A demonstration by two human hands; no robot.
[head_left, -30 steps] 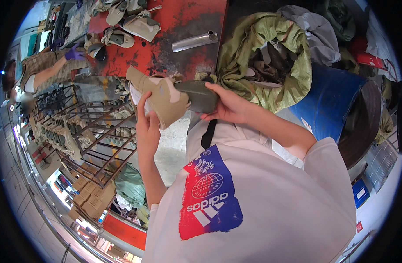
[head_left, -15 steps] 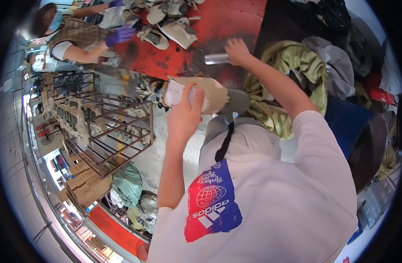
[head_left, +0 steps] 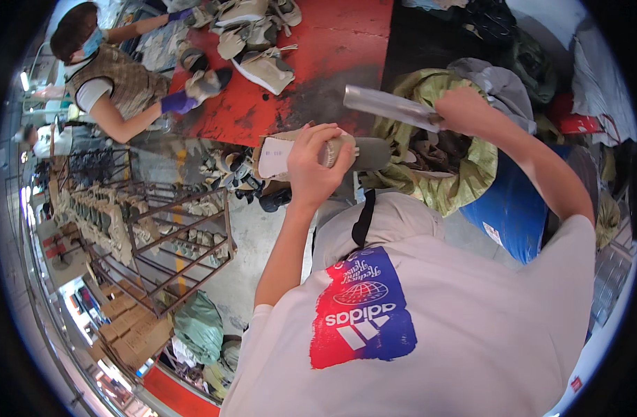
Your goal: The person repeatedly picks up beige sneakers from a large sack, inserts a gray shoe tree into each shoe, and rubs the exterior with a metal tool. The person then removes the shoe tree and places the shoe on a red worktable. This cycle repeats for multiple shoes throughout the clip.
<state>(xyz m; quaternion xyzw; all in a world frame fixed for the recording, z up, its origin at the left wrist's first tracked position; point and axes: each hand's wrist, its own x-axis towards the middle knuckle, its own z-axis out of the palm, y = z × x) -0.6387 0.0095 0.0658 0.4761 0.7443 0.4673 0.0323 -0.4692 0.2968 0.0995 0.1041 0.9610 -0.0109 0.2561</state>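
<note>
My left hand [head_left: 320, 163] is wrapped round a beige shoe upper [head_left: 274, 156] with a white insole board underneath. A grey-green shoe last [head_left: 372, 154] sticks out of the upper's right end. In my right hand [head_left: 466, 111] is a shiny metal tube [head_left: 386, 105], gripped at its right end and pointing left above the last, apart from it. Whether the tube is hollow cannot be seen. On the red-topped table [head_left: 332, 55] ahead lie several beige and grey shoes [head_left: 266, 69].
A yellow-green sack [head_left: 479, 177] with brown pieces inside stands beside a blue barrel [head_left: 516, 208] at right. At left, a metal rack [head_left: 176, 240] carries shoes. A masked co-worker [head_left: 120, 83] in purple gloves handles a shoe at the table's far left. Cardboard boxes [head_left: 134, 333] lie lower left.
My right hand has moved right and towards me with the metal tube, away from the table and over the sack. My left hand has shifted along the upper. The co-worker now holds a shoe.
</note>
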